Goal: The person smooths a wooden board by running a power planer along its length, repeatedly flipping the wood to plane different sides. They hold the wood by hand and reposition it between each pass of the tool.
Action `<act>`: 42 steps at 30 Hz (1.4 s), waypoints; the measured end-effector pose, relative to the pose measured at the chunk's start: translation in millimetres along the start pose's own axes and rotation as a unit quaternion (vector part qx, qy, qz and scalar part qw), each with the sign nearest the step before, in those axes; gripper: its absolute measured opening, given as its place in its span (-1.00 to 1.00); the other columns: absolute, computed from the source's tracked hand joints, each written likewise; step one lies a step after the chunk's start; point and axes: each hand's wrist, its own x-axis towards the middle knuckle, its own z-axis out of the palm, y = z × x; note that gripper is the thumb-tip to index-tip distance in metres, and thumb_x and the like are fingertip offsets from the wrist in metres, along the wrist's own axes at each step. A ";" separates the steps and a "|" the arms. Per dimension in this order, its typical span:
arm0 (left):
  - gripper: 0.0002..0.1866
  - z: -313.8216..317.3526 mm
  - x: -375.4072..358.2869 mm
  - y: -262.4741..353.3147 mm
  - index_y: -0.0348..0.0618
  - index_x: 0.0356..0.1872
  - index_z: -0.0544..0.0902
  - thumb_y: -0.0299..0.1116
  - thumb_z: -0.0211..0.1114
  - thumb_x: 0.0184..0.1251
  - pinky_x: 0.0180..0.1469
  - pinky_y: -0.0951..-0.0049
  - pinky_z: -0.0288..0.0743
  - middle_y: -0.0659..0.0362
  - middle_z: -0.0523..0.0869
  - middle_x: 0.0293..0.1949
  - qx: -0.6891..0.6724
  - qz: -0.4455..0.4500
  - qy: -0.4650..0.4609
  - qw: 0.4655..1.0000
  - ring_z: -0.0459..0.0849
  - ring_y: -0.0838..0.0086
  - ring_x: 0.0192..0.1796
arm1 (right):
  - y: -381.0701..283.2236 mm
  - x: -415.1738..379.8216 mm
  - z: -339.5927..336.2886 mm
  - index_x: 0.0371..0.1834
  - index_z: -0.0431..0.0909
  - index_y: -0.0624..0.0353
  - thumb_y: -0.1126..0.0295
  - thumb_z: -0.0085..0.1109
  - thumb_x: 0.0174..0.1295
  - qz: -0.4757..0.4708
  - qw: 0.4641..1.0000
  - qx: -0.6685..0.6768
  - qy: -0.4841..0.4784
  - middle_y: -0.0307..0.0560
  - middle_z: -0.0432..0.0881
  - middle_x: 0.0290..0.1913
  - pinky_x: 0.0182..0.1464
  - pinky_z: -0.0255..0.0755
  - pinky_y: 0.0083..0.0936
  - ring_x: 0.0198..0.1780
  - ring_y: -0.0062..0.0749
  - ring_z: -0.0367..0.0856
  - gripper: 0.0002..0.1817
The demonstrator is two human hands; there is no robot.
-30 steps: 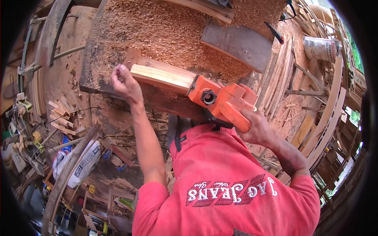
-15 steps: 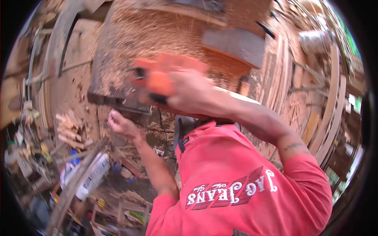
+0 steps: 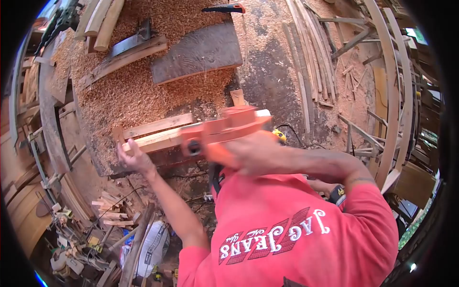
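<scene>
My right hand (image 3: 258,153) is closed round the handle of an orange power planer (image 3: 229,126), slightly blurred. The planer rests over a long pale wooden piece (image 3: 165,139), whose far right end shows past the tool. At the left end of that piece, my left hand (image 3: 136,160) has its thumb and fingers round the wood. A second, shorter wooden strip (image 3: 158,125) lies just behind and parallel to it. A small wood block (image 3: 237,97) stands behind the planer.
Shavings cover the workbench (image 3: 267,76). On it are a dark curved board (image 3: 201,52), a hand saw (image 3: 224,8), a metal-bladed tool (image 3: 131,43) and thick wood lengths (image 3: 109,24). Long strips (image 3: 313,52) lie at right. A yellow tool (image 3: 279,136) sits beside the planer.
The view has shifted, showing more of the bench. My left hand, earlier off the bench's edge with nothing visible in it, now holds the wooden piece's end. The planer is now over the wood.
</scene>
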 end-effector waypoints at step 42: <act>-0.42 -3.7 39.2 48.3 -0.36 0.29 0.35 -0.17 0.16 0.38 0.32 0.05 0.23 -0.22 0.38 0.20 0.209 -0.164 -0.127 0.956 0.40 -0.08 0.23 | 18.6 8.1 -24.6 -0.37 0.51 0.22 0.42 0.44 -0.13 -0.090 0.992 0.009 0.089 0.10 0.62 -0.41 -0.32 0.52 -0.14 -0.35 0.11 0.64 -0.70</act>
